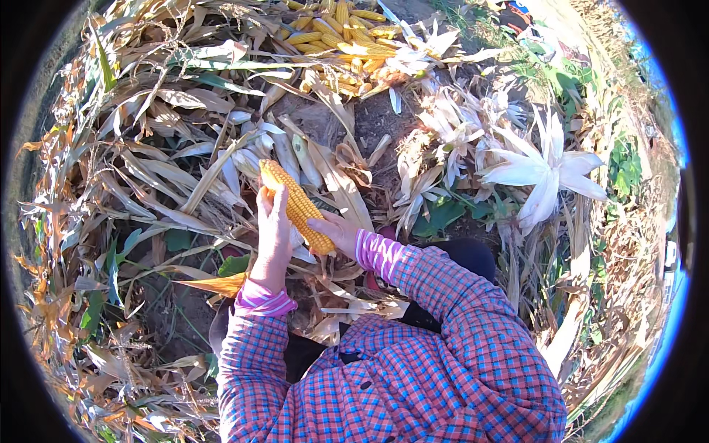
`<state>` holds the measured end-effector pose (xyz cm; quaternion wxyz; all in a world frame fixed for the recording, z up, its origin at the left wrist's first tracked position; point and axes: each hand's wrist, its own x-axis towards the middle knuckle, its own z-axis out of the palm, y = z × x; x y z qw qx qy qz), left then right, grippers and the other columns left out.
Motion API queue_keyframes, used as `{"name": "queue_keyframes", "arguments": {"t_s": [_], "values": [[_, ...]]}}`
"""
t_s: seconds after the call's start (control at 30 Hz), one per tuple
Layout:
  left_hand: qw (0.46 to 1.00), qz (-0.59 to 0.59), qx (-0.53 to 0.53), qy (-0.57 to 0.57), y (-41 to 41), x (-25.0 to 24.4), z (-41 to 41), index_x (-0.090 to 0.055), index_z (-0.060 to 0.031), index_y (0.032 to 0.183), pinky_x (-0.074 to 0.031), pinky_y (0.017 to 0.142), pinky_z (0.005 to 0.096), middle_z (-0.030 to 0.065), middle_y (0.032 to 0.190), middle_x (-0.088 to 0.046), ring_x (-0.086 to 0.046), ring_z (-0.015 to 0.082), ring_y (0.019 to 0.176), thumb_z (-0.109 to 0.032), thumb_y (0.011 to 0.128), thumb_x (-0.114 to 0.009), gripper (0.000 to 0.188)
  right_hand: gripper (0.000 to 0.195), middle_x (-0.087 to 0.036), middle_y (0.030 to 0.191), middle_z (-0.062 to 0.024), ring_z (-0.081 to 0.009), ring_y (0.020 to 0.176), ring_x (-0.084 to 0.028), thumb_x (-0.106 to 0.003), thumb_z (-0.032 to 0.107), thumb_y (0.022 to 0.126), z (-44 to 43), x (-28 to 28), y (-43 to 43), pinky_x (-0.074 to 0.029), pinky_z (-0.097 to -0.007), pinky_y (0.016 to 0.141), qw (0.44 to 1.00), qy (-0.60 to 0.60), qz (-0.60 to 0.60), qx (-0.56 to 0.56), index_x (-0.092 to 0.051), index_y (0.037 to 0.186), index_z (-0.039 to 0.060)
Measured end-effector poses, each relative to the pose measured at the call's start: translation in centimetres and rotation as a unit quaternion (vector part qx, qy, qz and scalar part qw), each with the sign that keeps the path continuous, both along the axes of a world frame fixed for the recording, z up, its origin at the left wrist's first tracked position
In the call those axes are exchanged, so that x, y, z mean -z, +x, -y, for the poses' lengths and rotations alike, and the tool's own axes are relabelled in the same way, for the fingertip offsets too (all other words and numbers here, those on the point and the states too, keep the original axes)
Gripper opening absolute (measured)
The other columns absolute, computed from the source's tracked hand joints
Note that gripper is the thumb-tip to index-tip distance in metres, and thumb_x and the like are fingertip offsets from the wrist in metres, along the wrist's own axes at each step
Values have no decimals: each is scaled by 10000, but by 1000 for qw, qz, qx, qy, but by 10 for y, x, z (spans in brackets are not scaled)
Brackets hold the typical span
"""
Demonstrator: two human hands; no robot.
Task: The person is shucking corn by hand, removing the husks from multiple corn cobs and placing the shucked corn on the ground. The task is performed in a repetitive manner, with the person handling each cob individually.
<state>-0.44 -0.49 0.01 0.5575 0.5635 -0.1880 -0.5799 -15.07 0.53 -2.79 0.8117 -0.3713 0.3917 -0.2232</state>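
A husked ear of yellow corn lies slantwise between my two hands, its kernels bare. My left hand grips it around the upper end, with the fingers partly hidden behind the ear. Near the lower end, my right hand holds it with the thumb on the kernels. Just beyond the ear, several corn ears still in pale husks rest among dry stalks. A dry husk leaf sticks out beside my left wrist.
At the far side lies a heap of bare yellow corn ears. Stripped white husks are piled to the right. Dry corn stalks and leaves cover the left. Bare soil shows in between, with green leaves near my right knee.
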Motion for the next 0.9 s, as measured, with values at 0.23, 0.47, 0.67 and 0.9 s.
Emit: {"name": "queue_keyframes", "arguments": {"t_s": [0.23,0.47,0.67,0.9], "values": [[984,62,115,-120,5,-29,9,-554,-19,1164,-323,974,275,45,1147,-561,-475,130,1080,-207,920,-556,308,230,-524,614,28,-131,452,-495,-523,400,915,61,185,-126,-414,-291,415,932,217,15,291,-590,895,181],[979,97,125,-131,23,-31,-3,-562,-13,1117,-367,879,225,33,1071,-567,-488,89,979,-138,917,-557,236,725,-546,1125,-231,-327,1053,-555,-707,302,749,253,89,-145,-455,-399,912,761,-270,-457,374,-388,1310,-30],[970,103,170,-140,20,-29,3,-531,0,1124,-410,882,261,62,1036,-557,-514,112,958,-133,919,-572,248,589,-548,1220,-205,-307,1107,-550,-719,313,712,222,113,-146,-436,-370,950,711,-274,-620,184,-543,1224,79],[969,128,163,-136,26,-31,-3,-567,-7,1079,-391,837,216,29,1016,-581,-505,80,921,-142,924,-556,206,335,-671,929,-144,-312,884,-640,-680,306,741,132,168,-118,-501,-372,783,781,-130,-609,51,-643,1006,105]]}}
